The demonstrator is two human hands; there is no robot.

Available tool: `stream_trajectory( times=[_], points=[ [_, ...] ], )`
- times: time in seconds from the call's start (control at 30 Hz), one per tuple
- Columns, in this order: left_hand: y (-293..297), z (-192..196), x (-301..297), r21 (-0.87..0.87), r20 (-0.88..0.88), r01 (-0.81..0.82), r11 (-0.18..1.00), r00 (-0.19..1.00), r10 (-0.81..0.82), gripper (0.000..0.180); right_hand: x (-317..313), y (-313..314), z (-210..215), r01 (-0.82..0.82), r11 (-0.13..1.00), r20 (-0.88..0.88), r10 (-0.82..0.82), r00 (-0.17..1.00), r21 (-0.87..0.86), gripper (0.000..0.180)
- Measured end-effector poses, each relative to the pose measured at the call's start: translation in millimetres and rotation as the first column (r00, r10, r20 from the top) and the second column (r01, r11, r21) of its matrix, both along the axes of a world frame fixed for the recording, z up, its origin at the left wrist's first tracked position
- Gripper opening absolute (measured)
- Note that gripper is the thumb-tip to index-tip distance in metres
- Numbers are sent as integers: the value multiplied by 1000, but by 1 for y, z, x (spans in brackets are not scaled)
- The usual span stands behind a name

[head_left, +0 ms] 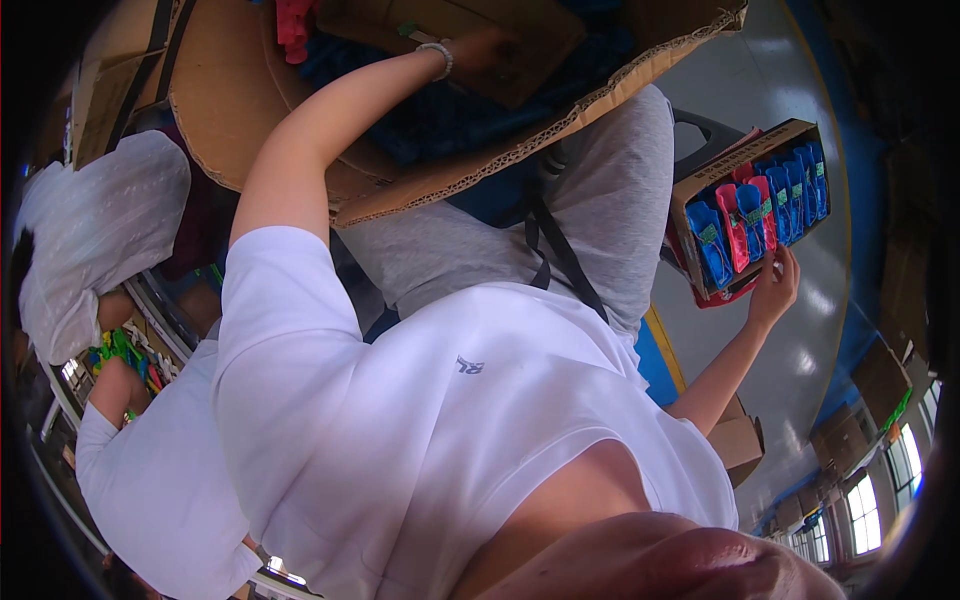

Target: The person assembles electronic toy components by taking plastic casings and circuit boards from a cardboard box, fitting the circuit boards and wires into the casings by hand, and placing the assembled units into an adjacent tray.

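Note:
My left hand [490, 55] reaches into a large cardboard box [225, 90], a pale beaded bracelet [441, 60] on its wrist. It lies in shadow against a flat piece of cardboard [540, 50] inside that box, and its fingers are hard to make out. Dark blue items [420, 125] lie below the cardboard piece. Off to the right, my right hand [776, 287] has its fingers bent at the near rim of a small open carton [690, 235]. In that carton stand rows of blue packets [711, 245] and a few pinkish-red packets [733, 228], with small green labels.
A pinkish-red item [293, 28] hangs at the large box's inner wall. Under the small carton is a dark stool or chair [695, 140]. Another person in a white shirt [165, 470] works at the left, beside colourful items [125, 350]. A brown box [737, 440] sits behind my right arm.

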State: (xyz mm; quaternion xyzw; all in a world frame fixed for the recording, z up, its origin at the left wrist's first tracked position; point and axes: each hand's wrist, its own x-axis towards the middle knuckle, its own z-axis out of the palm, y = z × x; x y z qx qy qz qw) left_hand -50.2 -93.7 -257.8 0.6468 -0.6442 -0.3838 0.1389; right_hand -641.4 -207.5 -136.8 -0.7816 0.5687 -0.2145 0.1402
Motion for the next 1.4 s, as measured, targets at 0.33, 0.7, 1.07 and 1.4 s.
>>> stream_trajectory(
  times=[0.33, 0.7, 1.07, 1.4],
  points=[
    [6, 169, 1, -177, -627, -454, 873, 736, 255, 17, 189, 9, 120, -170, 880, 354, 346, 869, -443, 18],
    [77, 270, -54, -201, -917, -649, 734, 387, 91, 18, 400, 67, 151, -724, 526, 506, 815, 280, -446, 14],
    [86, 269, -31, -559, -498, -655, 508, 755, 427, 21, 430, 74, 146, -786, 618, 833, 448, 326, -24, 6],
    [68, 167, 137, 514, -51, -490, 704, 802, 595, 24, 426, 35, 140, -706, 708, 854, 348, 386, 31, 7]
  ],
)
